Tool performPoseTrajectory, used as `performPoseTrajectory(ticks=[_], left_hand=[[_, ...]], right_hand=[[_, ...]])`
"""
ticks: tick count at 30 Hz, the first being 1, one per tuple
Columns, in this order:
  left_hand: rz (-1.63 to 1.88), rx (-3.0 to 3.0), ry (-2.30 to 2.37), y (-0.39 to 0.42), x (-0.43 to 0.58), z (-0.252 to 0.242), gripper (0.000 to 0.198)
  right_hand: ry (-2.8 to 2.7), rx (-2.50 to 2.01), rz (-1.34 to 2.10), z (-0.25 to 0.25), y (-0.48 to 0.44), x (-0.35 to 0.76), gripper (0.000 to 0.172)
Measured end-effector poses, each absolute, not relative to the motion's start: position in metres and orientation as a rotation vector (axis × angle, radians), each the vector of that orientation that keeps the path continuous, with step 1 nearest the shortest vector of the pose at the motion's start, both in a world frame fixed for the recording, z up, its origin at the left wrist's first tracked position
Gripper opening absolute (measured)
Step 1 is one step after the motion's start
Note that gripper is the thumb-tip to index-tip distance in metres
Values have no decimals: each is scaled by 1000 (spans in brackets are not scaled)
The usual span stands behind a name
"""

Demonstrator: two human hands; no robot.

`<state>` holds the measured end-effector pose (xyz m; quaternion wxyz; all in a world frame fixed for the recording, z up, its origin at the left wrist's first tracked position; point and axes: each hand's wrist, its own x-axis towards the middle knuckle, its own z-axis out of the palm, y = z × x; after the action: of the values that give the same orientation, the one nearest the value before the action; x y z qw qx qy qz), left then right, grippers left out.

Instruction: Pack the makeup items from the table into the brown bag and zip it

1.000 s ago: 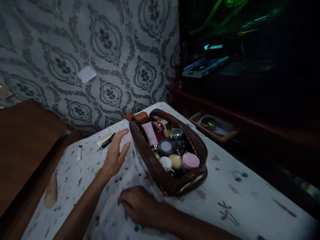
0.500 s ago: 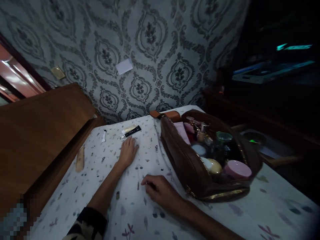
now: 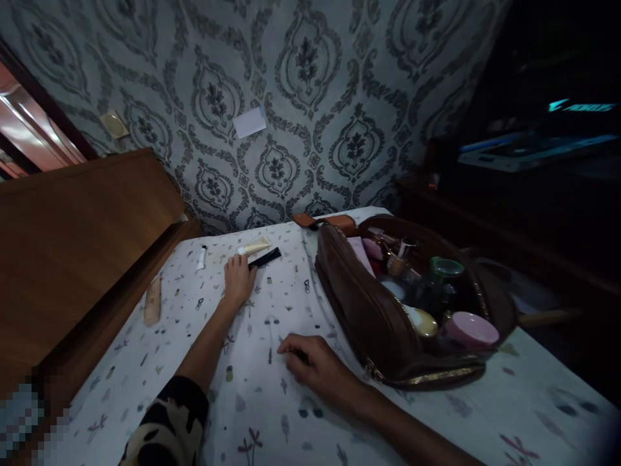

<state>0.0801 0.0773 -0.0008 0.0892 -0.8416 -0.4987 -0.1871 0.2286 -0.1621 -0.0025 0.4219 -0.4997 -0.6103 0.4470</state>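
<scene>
Status: handling appears to be under way. Many cosmetics are inside the bag; four items lie outside it, and the bag is unzipped.

Left hand: reaches across the table with its fingers low over the near end of a black tube. The fingers are bent downward and only slightly spread; whether they grip the tube or merely rest against it cannot be determined.

Right hand: loosely curled beside the bag, with a gap between thumb and forefinger. No object shows in it, though the palm is hidden.

Loose items: a pale yellow tube with a white cap lies just beyond the black tube. A small white tube with a dark cap lies farther left. A beige tube lies near the left edge of the table.

Container: the brown cosmetic bag stands to the right of both hands, its mouth facing up and edged by a gold zip. Visible contents: a pink tube, a small bottle with a silver cap, a green-rimmed container, a yellow lidded jar and a round pink container. Deeper contents are too dark to identify.
</scene>
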Motion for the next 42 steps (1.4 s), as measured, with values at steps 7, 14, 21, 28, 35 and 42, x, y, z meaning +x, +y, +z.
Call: performPoseTrajectory(ticks=[7,14,21,28,35,42], left_hand=[[-477,-2634,-1366,72,83,-9,34],[-421,-2730,-1233,44,78,5,28],[-369,-2688,-1187,23,80,8,25],[-263,-2717,-1176,11,78,13,24],[-465,-2818,-1163,7,67,5,48],[-490,-2941,-1096,-4,65,-30,51]], right_hand=[[-1524,-1262,1126,1,-163,229,23],[-1540,-1257,1123,3,-163,231,26],[-1416,-1243,1202,3,-164,230,30],[-1304,-1226,1212,1,-162,230,29],[-1430,-1241,1026,0,-164,230,27],[-1389,-1242,1027,-5,-160,229,27]])
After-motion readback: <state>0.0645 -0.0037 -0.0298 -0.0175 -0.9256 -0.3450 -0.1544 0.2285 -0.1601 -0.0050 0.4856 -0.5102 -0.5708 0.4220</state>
